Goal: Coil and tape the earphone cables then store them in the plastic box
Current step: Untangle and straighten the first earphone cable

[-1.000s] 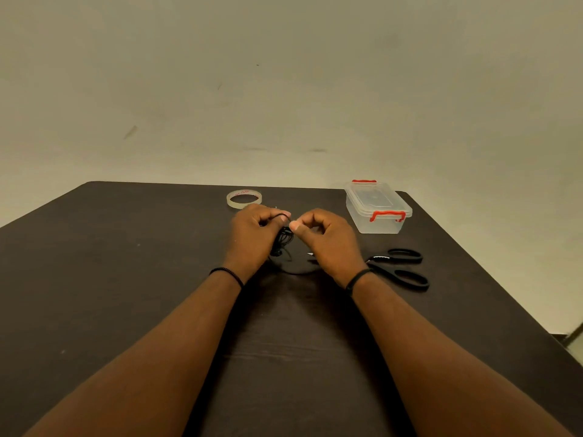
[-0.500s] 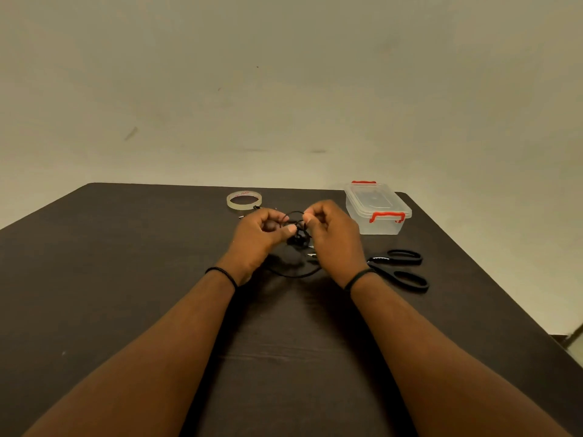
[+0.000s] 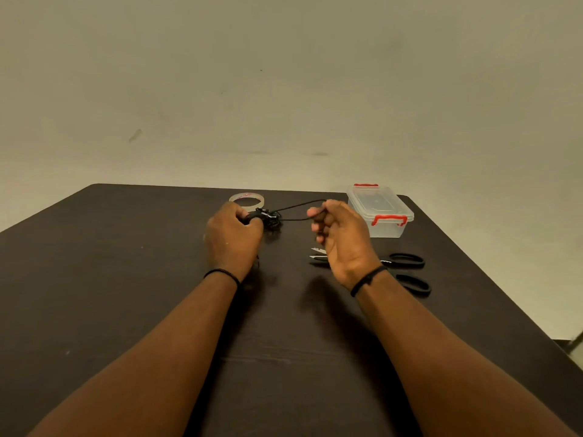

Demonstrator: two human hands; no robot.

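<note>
On dark table, beige wall behind.

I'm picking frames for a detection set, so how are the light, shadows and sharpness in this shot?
Head view: dim, warm, even light; soft shadows under the left hand and right hand on the dark table; the black earphone cable barely stands out against the table; the wide angle bows the table's edges; no strong glare.

Left grip and right grip curled, held apart.
</note>
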